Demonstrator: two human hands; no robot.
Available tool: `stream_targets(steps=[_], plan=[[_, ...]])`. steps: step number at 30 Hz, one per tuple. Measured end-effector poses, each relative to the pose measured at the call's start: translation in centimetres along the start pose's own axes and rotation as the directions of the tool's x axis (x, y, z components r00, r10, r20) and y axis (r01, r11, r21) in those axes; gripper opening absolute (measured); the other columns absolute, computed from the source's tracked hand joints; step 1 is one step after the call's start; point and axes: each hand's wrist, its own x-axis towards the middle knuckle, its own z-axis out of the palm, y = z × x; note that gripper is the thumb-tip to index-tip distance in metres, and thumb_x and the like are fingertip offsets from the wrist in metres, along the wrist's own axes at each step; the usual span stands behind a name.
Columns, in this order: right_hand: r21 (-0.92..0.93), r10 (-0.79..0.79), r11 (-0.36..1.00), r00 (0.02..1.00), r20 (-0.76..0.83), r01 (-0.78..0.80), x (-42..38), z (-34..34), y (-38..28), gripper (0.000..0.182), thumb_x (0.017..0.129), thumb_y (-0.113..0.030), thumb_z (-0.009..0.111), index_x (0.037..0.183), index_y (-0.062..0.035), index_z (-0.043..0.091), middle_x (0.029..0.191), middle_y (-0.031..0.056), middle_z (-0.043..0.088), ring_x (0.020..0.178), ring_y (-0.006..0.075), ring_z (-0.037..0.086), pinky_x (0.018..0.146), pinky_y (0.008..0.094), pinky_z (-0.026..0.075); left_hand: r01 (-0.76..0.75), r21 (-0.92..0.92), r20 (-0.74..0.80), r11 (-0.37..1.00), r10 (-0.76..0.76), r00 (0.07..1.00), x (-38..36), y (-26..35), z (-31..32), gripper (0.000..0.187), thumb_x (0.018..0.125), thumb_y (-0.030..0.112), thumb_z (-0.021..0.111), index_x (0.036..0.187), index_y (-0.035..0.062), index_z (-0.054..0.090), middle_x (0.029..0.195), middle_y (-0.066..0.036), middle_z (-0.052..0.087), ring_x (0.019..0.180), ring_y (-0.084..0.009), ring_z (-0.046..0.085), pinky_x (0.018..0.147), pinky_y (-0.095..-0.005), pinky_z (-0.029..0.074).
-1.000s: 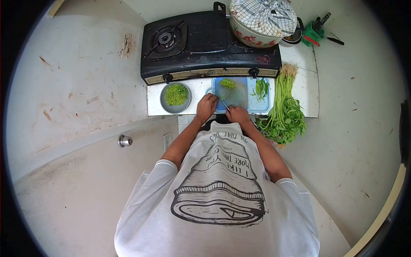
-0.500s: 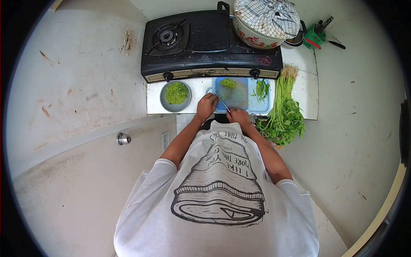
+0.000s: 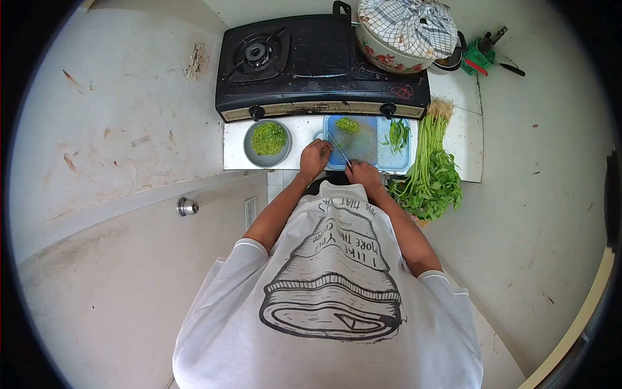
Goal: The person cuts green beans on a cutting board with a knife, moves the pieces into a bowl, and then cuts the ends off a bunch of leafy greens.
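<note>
My right hand (image 3: 364,174) is closed round the handle of a knife (image 3: 339,150), whose blade points up and left over a blue chopping board (image 3: 364,139). At the board's left edge my left hand (image 3: 315,159) has its fingers bent together near the blade; what they hold, if anything, is too small to make out. A small heap of chopped greens (image 3: 348,125) lies at the back of the board. Several uncut green pieces (image 3: 397,136) rest on its right part. Left of the board stands a grey bowl (image 3: 247,152) of chopped greens (image 3: 268,139).
Behind the counter strip (image 3: 299,133) is a black two-burner stove (image 3: 317,58). A cloth-covered pot (image 3: 382,59) stands on its right side. A big bunch of leafy stems (image 3: 431,152) lies right of the board. A green basket (image 3: 475,57) with utensils sits at the back right.
The knife's blade has swung away from my left hand, its tip now farther back over the board. My left hand stays at the board's left edge. The whole view has shifted slightly.
</note>
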Motion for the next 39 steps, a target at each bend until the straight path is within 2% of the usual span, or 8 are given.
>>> stream_targets(steps=[6, 16, 22, 25, 28, 33, 39], plan=[[0.017, -0.078, 0.997, 0.996, 0.043, 0.077, -0.2, 0.0, 0.0, 0.040, 0.101, -0.040, 0.056, 0.099, -0.0015, 0.067, 0.076, 0.0266, 0.070, 0.075, 0.0471, 0.070, 0.072, 0.0567, 0.057, 0.003, 0.005, -0.005, 1.000, -0.003, 1.000, -0.1, -0.3, 0.1, 0.011, 0.085, 0.008, 0.069, 0.093, 0.0035, 0.073, 0.089, -0.015, 0.068, 0.084, -0.0370, 0.068, 0.077, -0.0445, 0.054], [0.024, -0.080, 0.997, 0.996, 0.031, 0.079, -0.3, -0.2, -0.5, 0.043, 0.102, -0.039, 0.053, 0.096, 0.0010, 0.067, 0.076, 0.0284, 0.070, 0.074, 0.0479, 0.070, 0.072, 0.0570, 0.057, -0.032, 0.110, 0.043, 0.993, 0.027, 0.999, -0.4, 0.4, -0.6, 0.009, 0.088, 0.008, 0.068, 0.095, 0.0048, 0.072, 0.093, -0.014, 0.066, 0.087, -0.0368, 0.067, 0.077, -0.0459, 0.054], [0.008, -0.080, 0.997, 0.997, 0.012, 0.080, 1.2, 0.4, -1.0, 0.040, 0.101, -0.036, 0.053, 0.094, 0.0005, 0.068, 0.081, 0.0283, 0.071, 0.078, 0.0473, 0.071, 0.075, 0.0559, 0.057, -0.065, 0.131, 0.030, 0.989, 0.062, 0.998, -0.6, 0.5, -0.5, 0.009, 0.091, 0.010, 0.068, 0.097, 0.0055, 0.072, 0.095, -0.012, 0.066, 0.089, -0.0357, 0.067, 0.079, -0.0447, 0.055], [-0.013, -0.066, 0.998, 0.998, 0.013, 0.066, 1.5, 0.5, -1.1, 0.039, 0.101, -0.036, 0.053, 0.096, -0.0006, 0.069, 0.083, 0.0281, 0.072, 0.081, 0.0472, 0.071, 0.077, 0.0556, 0.058, -0.026, 0.147, 0.049, 0.989, 0.019, 0.999, -0.8, 0.5, -0.5, 0.012, 0.089, 0.009, 0.071, 0.098, 0.0039, 0.075, 0.100, -0.013, 0.069, 0.091, -0.0362, 0.068, 0.082, -0.0440, 0.056], [-0.014, -0.046, 0.999, 0.999, 0.029, 0.046, 1.0, 0.6, -0.7, 0.040, 0.102, -0.038, 0.053, 0.098, -0.0015, 0.069, 0.084, 0.0280, 0.072, 0.082, 0.0469, 0.071, 0.079, 0.0552, 0.057, -0.039, 0.099, 0.027, 0.994, 0.037, 0.999, -1.1, -0.1, -0.5, 0.011, 0.089, 0.009, 0.070, 0.098, 0.0043, 0.075, 0.101, -0.013, 0.071, 0.092, -0.0354, 0.069, 0.083, -0.0435, 0.056], [-0.006, -0.005, 1.000, 0.998, 0.058, 0.005, 0.4, -0.1, -0.7, 0.042, 0.103, -0.040, 0.052, 0.102, -0.0014, 0.069, 0.085, 0.0281, 0.072, 0.084, 0.0469, 0.071, 0.081, 0.0553, 0.056, -0.033, 0.061, 0.010, 0.998, 0.032, 0.999, -0.8, -0.8, -0.1, 0.010, 0.089, 0.010, 0.070, 0.097, 0.0064, 0.074, 0.094, -0.012, 0.069, 0.090, -0.0357, 0.068, 0.081, -0.0451, 0.055], [-0.004, -0.059, 0.998, 0.995, 0.074, 0.060, 0.1, -0.4, -0.9, 0.041, 0.103, -0.039, 0.052, 0.102, -0.0007, 0.068, 0.081, 0.0285, 0.071, 0.080, 0.0477, 0.071, 0.079, 0.0563, 0.056, -0.033, 0.085, 0.024, 0.996, 0.031, 0.999, -0.8, -0.2, -0.7, 0.010, 0.088, 0.010, 0.069, 0.096, 0.0065, 0.074, 0.093, -0.012, 0.069, 0.090, -0.0355, 0.067, 0.082, -0.0450, 0.054]])
